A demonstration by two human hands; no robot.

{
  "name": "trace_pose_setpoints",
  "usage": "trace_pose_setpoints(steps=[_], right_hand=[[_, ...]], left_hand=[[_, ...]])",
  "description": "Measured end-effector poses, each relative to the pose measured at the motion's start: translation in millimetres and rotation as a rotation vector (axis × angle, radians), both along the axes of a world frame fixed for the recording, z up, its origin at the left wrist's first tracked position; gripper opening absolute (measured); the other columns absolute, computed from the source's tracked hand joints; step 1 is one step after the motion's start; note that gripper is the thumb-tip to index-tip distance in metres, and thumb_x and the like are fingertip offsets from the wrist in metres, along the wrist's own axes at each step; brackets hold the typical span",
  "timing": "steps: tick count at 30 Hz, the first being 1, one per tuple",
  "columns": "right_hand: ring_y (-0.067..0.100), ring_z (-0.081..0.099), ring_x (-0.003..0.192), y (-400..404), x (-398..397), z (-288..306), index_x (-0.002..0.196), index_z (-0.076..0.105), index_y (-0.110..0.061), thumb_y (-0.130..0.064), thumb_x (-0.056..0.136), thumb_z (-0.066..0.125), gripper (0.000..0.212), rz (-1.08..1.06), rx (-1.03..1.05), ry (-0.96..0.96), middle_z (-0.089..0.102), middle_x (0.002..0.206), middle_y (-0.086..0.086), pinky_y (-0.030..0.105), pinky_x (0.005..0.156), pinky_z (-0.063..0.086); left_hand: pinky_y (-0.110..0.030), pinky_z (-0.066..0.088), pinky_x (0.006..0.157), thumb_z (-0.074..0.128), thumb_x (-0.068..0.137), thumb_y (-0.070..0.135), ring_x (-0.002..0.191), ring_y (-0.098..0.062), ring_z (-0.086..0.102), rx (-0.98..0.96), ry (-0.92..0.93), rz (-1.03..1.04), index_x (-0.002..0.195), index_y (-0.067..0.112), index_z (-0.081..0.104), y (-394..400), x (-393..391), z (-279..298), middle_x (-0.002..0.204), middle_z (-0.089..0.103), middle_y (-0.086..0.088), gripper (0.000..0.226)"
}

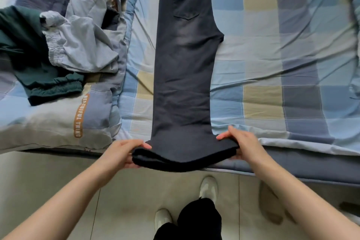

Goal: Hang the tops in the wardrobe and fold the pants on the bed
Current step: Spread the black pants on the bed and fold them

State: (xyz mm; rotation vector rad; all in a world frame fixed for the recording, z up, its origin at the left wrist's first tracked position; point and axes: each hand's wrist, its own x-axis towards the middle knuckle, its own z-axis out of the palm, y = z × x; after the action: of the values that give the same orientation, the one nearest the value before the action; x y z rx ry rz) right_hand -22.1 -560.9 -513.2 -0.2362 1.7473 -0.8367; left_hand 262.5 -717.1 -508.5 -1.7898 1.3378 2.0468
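Dark grey pants (185, 76) laid flat lengthwise on bed (272, 64), legs stacked one over the other, waistband toward far edge, back pocket up, hems at near edge and overhanging it slightly. Left hand (124, 152) pinching left corner of hems, thumb on top, fingers curled under. Right hand (241, 144) gripping right corner of hems same way, thumb on top of cloth, fingers below. Hem end raised a little off the mattress, rest of the cloth lying on the checked sheet. Toward left edge of bed: loose pile on quilt (58, 115), with light grey garment (81, 45) over dark green garment (29, 54), well apart from pants. Below near edge: tiled floor (58, 181), white shoes (208, 187).
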Motion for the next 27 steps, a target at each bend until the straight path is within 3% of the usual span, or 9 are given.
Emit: trace_pose_setpoints(steps=[2, 5, 7, 9, 11, 15, 21, 24, 27], right_hand=[[0.016, 0.061, 0.054, -45, -32, 8, 0.079, 0.071, -0.015, -0.043, 0.100, 0.038, 0.049, -0.043, -0.023, -0.031, 0.065, 0.071, 0.001, 0.022, 0.049, 0.046], [0.022, 0.070, 0.058, -117, -80, 4, 0.087, 0.056, -0.019, -0.051, 0.101, 0.027, 0.046, -0.118, -0.109, -0.095, 0.071, 0.068, 0.004, 0.029, 0.060, 0.048], [0.025, 0.073, 0.074, -158, -106, -4, 0.110, 0.051, -0.020, -0.052, 0.101, 0.022, 0.045, -0.233, -0.199, -0.116, 0.074, 0.083, 0.011, 0.033, 0.065, 0.051], [0.026, 0.071, 0.080, -181, -124, -23, 0.121, 0.042, -0.020, -0.041, 0.101, 0.027, 0.032, -0.386, -0.200, -0.046, 0.070, 0.101, 0.018, 0.032, 0.064, 0.054], [0.027, 0.066, 0.083, -182, -124, -50, 0.123, 0.042, -0.016, -0.028, 0.100, 0.031, 0.028, -0.405, -0.053, 0.030, 0.065, 0.114, 0.021, 0.032, 0.064, 0.053], [0.024, 0.058, 0.090, -137, -84, -106, 0.129, 0.048, -0.008, -0.030, 0.099, 0.043, 0.037, -0.085, 0.253, 0.017, 0.061, 0.111, 0.011, 0.035, 0.076, 0.049], [0.015, 0.055, 0.084, -101, -39, -151, 0.103, 0.050, -0.017, -0.033, 0.092, 0.059, 0.022, 0.093, 0.281, 0.044, 0.054, 0.089, -0.003, 0.034, 0.083, 0.048], [0.012, 0.048, 0.072, -98, -39, -158, 0.082, 0.051, -0.014, -0.030, 0.092, 0.059, 0.021, 0.101, 0.202, 0.100, 0.048, 0.078, -0.003, 0.034, 0.083, 0.049], [0.016, 0.058, 0.092, -84, -37, -156, 0.099, 0.059, -0.007, -0.022, 0.094, 0.057, 0.015, 0.028, 0.079, 0.002, 0.060, 0.100, 0.003, 0.025, 0.075, 0.054]], left_hand=[[-0.029, 0.054, 0.062, 0.051, 0.098, 0.033, 0.071, -0.024, 0.069, -0.024, 0.040, 0.107, 0.097, 0.007, 0.072, -39, -32, 10, 0.089, 0.073, -0.015, 0.033], [-0.028, 0.054, 0.061, 0.039, 0.102, 0.043, 0.061, -0.019, 0.069, -0.096, 0.181, 0.330, 0.098, 0.018, 0.061, -111, -82, 9, 0.073, 0.070, -0.005, 0.034], [-0.033, 0.051, 0.075, 0.036, 0.102, 0.047, 0.080, -0.018, 0.071, -0.195, 0.285, 0.433, 0.115, 0.026, 0.056, -149, -107, -3, 0.091, 0.073, -0.001, 0.031], [-0.036, 0.044, 0.085, 0.043, 0.101, 0.042, 0.098, -0.018, 0.064, -0.298, 0.169, 0.412, 0.139, 0.029, 0.042, -170, -123, -30, 0.121, 0.065, -0.002, 0.040], [-0.035, 0.039, 0.088, 0.054, 0.097, 0.033, 0.108, -0.022, 0.056, -0.340, -0.124, 0.236, 0.144, 0.020, 0.040, -168, -128, -63, 0.137, 0.054, -0.007, 0.051], [-0.031, 0.039, 0.091, 0.064, 0.089, 0.017, 0.111, -0.027, 0.051, -0.268, -0.352, -0.008, 0.125, 0.010, 0.052, -122, -107, -119, 0.124, 0.053, -0.007, 0.038], [-0.033, 0.047, 0.094, 0.065, 0.089, 0.013, 0.105, -0.021, 0.062, -0.193, -0.217, -0.068, 0.119, 0.009, 0.063, -78, -81, -160, 0.113, 0.068, -0.003, 0.030], [-0.027, 0.047, 0.081, 0.068, 0.089, 0.017, 0.092, -0.017, 0.062, -0.214, -0.185, -0.017, 0.105, 0.007, 0.068, -81, -75, -163, 0.099, 0.071, -0.001, 0.018], [-0.020, 0.039, 0.060, 0.075, 0.084, 0.018, 0.070, -0.012, 0.053, -0.228, -0.168, 0.008, 0.081, 0.002, 0.064, -76, -62, -163, 0.072, 0.063, 0.004, 0.019]])
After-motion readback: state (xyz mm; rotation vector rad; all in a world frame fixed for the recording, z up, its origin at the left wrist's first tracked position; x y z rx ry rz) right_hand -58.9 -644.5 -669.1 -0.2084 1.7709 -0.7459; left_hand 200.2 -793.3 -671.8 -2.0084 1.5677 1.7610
